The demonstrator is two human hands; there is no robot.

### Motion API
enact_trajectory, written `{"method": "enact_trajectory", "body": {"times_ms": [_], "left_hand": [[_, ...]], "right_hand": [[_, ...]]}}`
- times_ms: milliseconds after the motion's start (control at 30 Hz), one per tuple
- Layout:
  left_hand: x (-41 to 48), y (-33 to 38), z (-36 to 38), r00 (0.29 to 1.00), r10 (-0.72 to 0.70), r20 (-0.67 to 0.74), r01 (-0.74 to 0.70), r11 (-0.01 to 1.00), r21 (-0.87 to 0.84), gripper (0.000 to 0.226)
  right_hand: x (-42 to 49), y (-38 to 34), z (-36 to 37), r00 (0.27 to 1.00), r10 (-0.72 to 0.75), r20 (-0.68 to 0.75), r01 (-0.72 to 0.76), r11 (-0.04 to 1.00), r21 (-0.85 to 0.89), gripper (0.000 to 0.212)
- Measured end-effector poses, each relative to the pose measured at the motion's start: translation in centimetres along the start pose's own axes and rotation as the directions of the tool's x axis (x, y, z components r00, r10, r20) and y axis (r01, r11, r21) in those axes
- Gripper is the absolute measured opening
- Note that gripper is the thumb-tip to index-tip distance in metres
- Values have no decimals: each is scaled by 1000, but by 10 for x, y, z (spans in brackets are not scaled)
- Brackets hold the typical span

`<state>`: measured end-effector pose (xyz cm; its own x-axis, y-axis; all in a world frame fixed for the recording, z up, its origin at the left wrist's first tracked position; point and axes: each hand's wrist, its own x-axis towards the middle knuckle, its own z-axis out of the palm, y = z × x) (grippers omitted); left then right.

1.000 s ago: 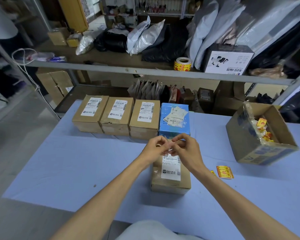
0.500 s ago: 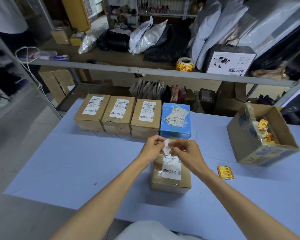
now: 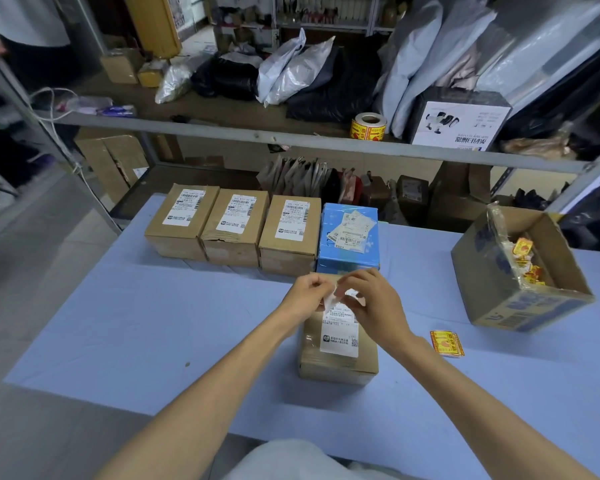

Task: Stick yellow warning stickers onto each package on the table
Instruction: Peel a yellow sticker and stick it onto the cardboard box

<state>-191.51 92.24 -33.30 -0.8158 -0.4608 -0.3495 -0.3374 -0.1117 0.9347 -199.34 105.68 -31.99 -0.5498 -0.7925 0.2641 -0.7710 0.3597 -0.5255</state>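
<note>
Left hand (image 3: 303,295) & right hand (image 3: 374,303) both pinch a small white slip (image 3: 329,300) over the brown pkg (image 3: 338,362) on the tabletop (image 3: 153,323).

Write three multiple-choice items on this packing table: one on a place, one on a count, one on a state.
1. Where does the sticker roll stand?
A) on the floor
B) in the person's lap
C) on the shelf behind the table

2. How many brown boxes stand in the row with the blue box?
A) two
B) three
C) five

3. What are the left hand and right hand doing?
A) pinching a white slip above the near package
B) lying flat on the table
C) hanging at the sides

Key:
1 C, the roll sits on the shelf board.
2 B, three labelled cartons line up left of the blue one.
3 A, fingertips of both hands meet on the slip.
</note>
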Motion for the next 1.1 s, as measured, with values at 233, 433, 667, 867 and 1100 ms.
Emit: {"method": "enact_trajectory", "body": {"times_ms": [233,433,667,867,1100], "left_hand": [[-1,-2,2,998,-47,-43,44,998,-52,12],[3,-1,-1,985,-74,-154,52,988,-143,17],[9,-5,-11,947,-153,-283,24,910,-413,14],[10,-2,-29,912,-213,-352,27,884,-466,26],[1,1,-25,961,-46,-271,9,990,-140,43]], "right_hand": [[-4,-5,0,979,-167,-118,156,983,-98,22],[-8,-7,0,989,-149,-8,148,983,-111,64],[-9,0,-3,997,-59,55,62,997,-44,16],[-6,10,-12,997,55,56,-54,998,-19,14],[-2,5,-13,987,146,70,-152,984,94,12]]}}
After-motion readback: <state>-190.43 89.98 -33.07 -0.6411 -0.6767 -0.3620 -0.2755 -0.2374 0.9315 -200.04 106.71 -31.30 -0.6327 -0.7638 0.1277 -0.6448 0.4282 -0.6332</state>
